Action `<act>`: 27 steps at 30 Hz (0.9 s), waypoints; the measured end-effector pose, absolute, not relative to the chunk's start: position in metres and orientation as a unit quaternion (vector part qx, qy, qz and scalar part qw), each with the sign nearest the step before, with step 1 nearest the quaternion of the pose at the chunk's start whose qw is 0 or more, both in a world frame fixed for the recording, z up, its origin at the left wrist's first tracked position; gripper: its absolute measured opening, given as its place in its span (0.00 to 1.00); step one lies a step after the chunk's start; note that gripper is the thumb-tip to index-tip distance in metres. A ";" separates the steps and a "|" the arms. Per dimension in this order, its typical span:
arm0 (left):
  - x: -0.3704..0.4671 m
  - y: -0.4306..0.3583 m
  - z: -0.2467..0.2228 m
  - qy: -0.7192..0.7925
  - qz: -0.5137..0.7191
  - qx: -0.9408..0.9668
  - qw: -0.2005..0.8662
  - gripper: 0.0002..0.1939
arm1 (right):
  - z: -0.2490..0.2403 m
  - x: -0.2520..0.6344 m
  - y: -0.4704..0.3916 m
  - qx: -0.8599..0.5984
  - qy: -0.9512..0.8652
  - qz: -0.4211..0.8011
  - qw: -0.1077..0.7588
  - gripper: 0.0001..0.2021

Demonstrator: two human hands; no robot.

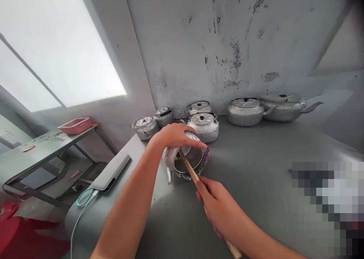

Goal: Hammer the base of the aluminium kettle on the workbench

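A silver kettle (170, 157) lies tipped on the grey table in front of me, its round mouth facing me and its spout pointing down at the left. My left hand (178, 135) is over the top of the kettle, holding it, with the thumb reaching along the rim to the right. In my right hand (212, 200) is a wooden stick (190, 168), whose far end goes inside the kettle mouth; that tip is hard to make out. A dark, reddish crinkled edge (205, 161) shows along the kettle's right side.
Several lidded kettles stand behind, including one close by (203, 132) and one farther right (246, 115). At the left lie a power bank (110, 173) and cable (76, 223). A pink basket (75, 127) sits on a side table (36, 158). Blurred squares cover the right edge.
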State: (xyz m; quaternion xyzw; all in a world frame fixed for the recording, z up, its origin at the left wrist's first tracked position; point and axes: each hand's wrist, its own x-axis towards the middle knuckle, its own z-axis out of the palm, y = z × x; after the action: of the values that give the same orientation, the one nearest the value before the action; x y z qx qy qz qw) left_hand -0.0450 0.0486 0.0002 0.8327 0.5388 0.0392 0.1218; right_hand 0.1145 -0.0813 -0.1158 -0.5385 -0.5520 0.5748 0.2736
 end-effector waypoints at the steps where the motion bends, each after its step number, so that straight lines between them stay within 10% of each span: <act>1: -0.045 0.049 0.000 0.538 0.041 0.833 0.122 0.33 | -0.117 0.114 -0.082 -0.538 -0.554 0.574 0.273 0.18; 27: -0.045 0.049 0.000 0.530 0.040 0.838 0.125 0.34 | -0.111 0.116 -0.082 -0.528 -0.556 0.580 0.274 0.18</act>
State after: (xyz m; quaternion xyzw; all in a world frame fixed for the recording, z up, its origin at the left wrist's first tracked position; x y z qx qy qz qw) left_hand -0.0455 0.0488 -0.0004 0.8375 0.5304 0.0400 0.1248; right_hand 0.1158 -0.0821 -0.1113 -0.5283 -0.5559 0.5804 0.2738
